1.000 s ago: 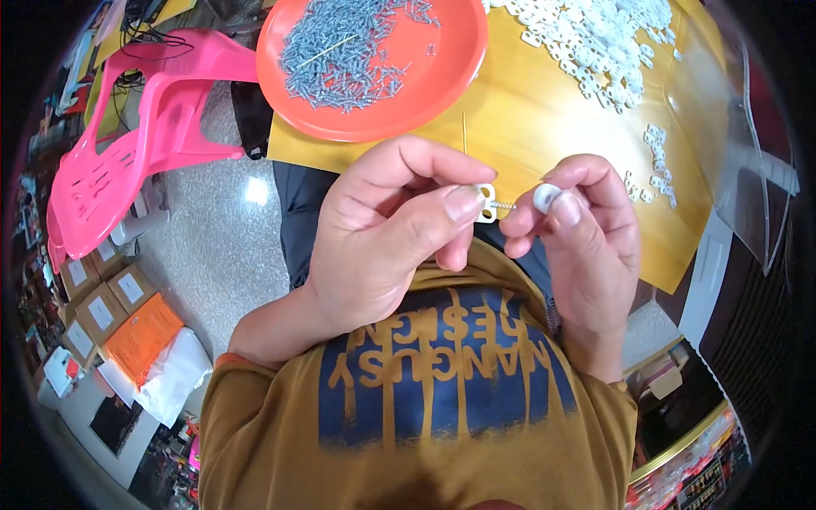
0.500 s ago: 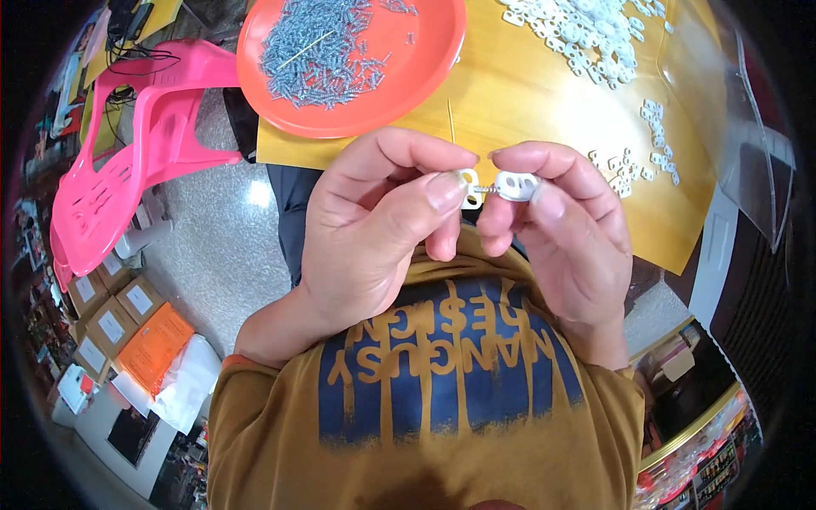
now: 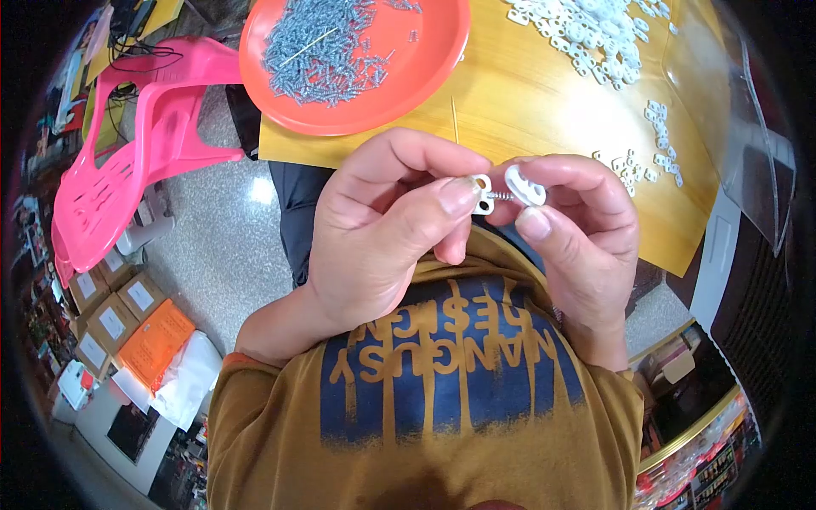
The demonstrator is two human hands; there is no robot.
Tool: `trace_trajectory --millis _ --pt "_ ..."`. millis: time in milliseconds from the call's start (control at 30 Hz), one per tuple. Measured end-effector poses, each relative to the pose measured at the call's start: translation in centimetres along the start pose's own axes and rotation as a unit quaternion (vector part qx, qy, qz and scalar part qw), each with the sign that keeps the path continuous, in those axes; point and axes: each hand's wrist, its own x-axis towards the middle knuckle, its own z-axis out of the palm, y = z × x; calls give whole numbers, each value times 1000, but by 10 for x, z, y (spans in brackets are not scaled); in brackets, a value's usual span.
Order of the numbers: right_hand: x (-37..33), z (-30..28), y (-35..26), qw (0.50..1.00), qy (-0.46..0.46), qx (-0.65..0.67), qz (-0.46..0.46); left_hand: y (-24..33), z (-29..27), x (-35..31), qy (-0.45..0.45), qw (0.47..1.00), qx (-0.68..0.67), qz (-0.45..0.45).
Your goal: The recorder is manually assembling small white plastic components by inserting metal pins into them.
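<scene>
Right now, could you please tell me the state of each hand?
Left hand: closed, pinching a flat white piece with holes.
Right hand: closed, holding a rounded white piece between thumb and fingers.

Large brown capitals [image 3: 442, 361] (upside down to the camera) stand in two rows on the navy print [image 3: 442, 408] of a brown shirt [image 3: 365, 467]. White labels [image 3: 111, 322] on the cartons [image 3: 129, 320] and faint marks [image 3: 172, 325] on the orange package [image 3: 153, 348] are too small to read.

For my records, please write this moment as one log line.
left hand: holds white holed piece | right hand: holds white rounded piece | between them: coiled metal part
</scene>
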Motion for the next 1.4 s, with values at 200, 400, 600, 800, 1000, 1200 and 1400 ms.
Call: trace_trajectory --millis 200,400,600,800,1000,1200,1400 --pt "0 -5 7 986 -37 -107 -121 -2 2 -1 5 1000 11 1" --pt "1 -7 7 958 -55 -205 -191 -3 1 -1 -4 1000 24 7" --pt "0 -8 6 893 -44 -359 -267 -7 3 -2 4 1000 26 17" --pt "2 -6 4 845 -39 -422 -325 -8 4 -3 16 999 26 25" --pt "1 -8 4 841 -44 -433 -320 -8 3 -3 19 999 28 25" --pt "-4 -9 4 860 -44 -416 -294 -8 4 -6 26 999 36 18" --pt "-9 -8 7 892 -19 -357 -275 -7 6 -7 36 999 33 9"
